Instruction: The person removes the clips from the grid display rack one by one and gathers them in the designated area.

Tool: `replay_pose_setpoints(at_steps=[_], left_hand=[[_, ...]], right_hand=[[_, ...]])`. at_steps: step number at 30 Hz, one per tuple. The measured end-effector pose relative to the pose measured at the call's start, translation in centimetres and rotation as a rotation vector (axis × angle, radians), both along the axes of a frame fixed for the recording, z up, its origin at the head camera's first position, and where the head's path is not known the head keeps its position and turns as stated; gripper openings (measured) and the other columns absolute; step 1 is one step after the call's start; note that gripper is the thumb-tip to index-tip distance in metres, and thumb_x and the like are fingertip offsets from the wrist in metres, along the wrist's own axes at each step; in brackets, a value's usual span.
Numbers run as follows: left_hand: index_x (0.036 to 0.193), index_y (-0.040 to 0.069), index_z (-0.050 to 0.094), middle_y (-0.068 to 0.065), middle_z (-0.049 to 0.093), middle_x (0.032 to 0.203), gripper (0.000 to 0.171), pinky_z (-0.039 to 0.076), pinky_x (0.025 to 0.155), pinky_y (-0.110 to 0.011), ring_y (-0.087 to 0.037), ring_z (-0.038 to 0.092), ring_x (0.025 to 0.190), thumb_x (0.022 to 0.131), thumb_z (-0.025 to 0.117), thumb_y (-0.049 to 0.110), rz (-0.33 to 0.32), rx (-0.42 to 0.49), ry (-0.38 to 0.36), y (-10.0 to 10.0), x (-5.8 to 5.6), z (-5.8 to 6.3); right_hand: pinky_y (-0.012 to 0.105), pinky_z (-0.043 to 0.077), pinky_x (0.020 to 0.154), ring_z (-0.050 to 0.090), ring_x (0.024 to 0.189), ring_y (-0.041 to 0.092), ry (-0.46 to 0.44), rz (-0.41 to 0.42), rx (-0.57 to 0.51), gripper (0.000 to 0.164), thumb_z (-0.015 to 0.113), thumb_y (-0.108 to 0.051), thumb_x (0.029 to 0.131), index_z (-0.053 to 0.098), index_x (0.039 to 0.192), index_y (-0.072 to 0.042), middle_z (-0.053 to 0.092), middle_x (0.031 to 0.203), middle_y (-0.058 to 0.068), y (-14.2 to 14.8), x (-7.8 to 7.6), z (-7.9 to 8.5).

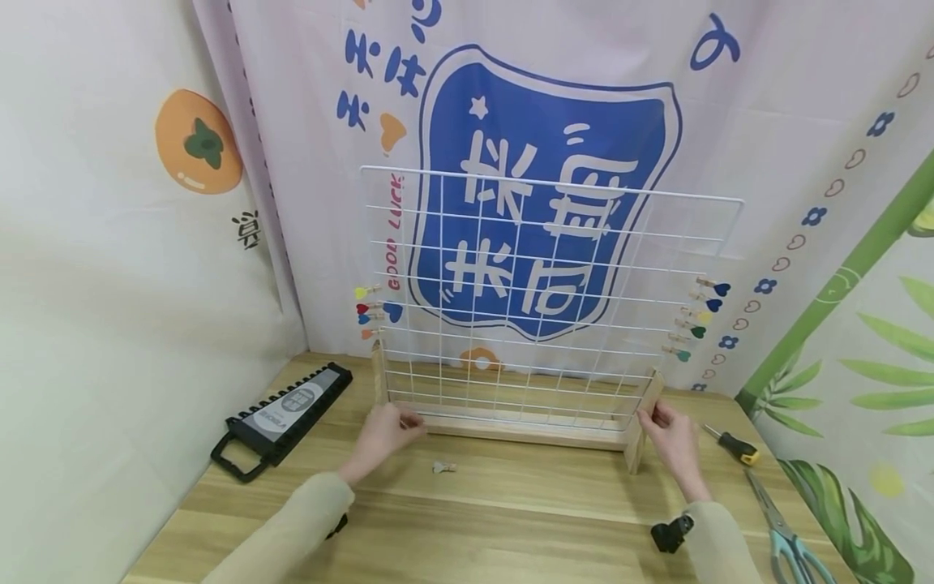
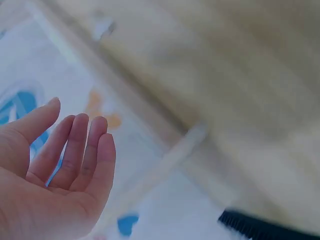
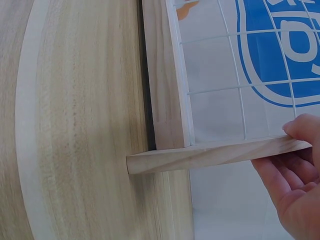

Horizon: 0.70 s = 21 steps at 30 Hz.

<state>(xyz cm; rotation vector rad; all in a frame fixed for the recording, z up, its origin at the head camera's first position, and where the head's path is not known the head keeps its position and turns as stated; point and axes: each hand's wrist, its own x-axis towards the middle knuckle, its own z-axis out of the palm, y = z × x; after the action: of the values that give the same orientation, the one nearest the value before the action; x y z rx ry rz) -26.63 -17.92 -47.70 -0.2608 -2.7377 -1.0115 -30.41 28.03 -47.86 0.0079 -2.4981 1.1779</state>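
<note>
A white wire grid (image 1: 552, 185) stands upright in a wooden base (image 1: 525, 434). My right hand (image 1: 670, 438) pinches the base's right side post (image 3: 210, 157) between thumb and fingers, well up from the post's foot. By the left end of the base is my left hand (image 1: 388, 434), its fingers loosely bent and nothing in its grasp in the left wrist view. Small heart clips hang along both side edges of the grid: a red heart clip (image 1: 362, 309) among those at left, a green heart clip (image 1: 698, 332) among those at right. One pale heart clip (image 1: 442, 468) lies on the table in front of the base.
At left on the wooden table (image 1: 503, 535) lies a black tool holder (image 1: 292, 414) with a handle. To the right are a screwdriver (image 1: 737, 448) and blue-handled scissors (image 1: 781, 531). A printed curtain (image 1: 321, 243) hangs close behind the grid.
</note>
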Motion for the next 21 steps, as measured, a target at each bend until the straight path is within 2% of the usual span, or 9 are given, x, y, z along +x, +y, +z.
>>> replay_pose_setpoints(at_steps=[4,10,12,16,19,21], left_hand=[[0.095,0.004,0.076,-0.011,0.077,0.087,0.013,0.054,0.061,-0.022,-0.015,0.069,0.071,0.084,0.076,0.010,0.040,0.024,0.080,-1.9,-0.3,3.5],[0.102,0.003,0.075,-0.015,0.077,0.094,0.017,0.057,0.067,-0.028,-0.023,0.071,0.077,0.089,0.073,0.014,0.117,0.034,0.221,-4.6,0.0,9.3],[0.104,0.003,0.075,-0.017,0.077,0.097,0.019,0.058,0.069,-0.030,-0.027,0.073,0.081,0.090,0.072,0.015,0.143,0.048,0.256,-5.4,0.2,11.1],[0.108,0.002,0.073,-0.019,0.076,0.103,0.023,0.055,0.069,-0.018,-0.032,0.073,0.088,0.092,0.071,0.017,0.203,0.097,0.316,-6.6,0.4,14.2],[0.110,0.002,0.073,-0.019,0.075,0.105,0.025,0.045,0.067,-0.006,-0.032,0.072,0.090,0.092,0.071,0.018,0.243,0.143,0.350,-7.2,0.3,15.7],[0.111,0.002,0.072,-0.019,0.075,0.106,0.026,0.042,0.067,-0.004,-0.031,0.071,0.090,0.092,0.071,0.019,0.259,0.156,0.366,-7.4,0.1,16.4]], right_hand=[[0.026,0.059,0.079,0.066,0.109,0.046,-0.004,0.000,0.000,0.035,0.061,-0.009,0.096,0.061,0.123,0.013,0.064,0.117,0.034,0.0,0.0,-0.1],[0.011,0.055,0.073,0.068,0.106,0.044,0.008,-0.001,-0.003,0.029,0.061,-0.009,0.096,0.065,0.115,0.012,0.067,0.113,0.033,0.1,-0.1,-0.2],[0.013,0.055,0.073,0.068,0.106,0.045,0.015,0.003,0.000,0.029,0.061,-0.010,0.096,0.066,0.115,0.012,0.067,0.113,0.033,0.1,-0.2,-0.1],[0.020,0.058,0.076,0.067,0.107,0.046,0.011,0.014,0.008,0.032,0.060,-0.010,0.097,0.063,0.119,0.012,0.066,0.115,0.034,0.1,0.0,-0.1],[0.018,0.058,0.075,0.067,0.107,0.045,0.006,0.013,0.016,0.032,0.060,-0.011,0.097,0.063,0.120,0.012,0.066,0.116,0.033,0.1,0.1,-0.1],[0.015,0.056,0.074,0.068,0.107,0.045,0.005,0.011,0.020,0.031,0.060,-0.011,0.097,0.064,0.118,0.011,0.066,0.115,0.033,0.1,0.1,-0.1]])
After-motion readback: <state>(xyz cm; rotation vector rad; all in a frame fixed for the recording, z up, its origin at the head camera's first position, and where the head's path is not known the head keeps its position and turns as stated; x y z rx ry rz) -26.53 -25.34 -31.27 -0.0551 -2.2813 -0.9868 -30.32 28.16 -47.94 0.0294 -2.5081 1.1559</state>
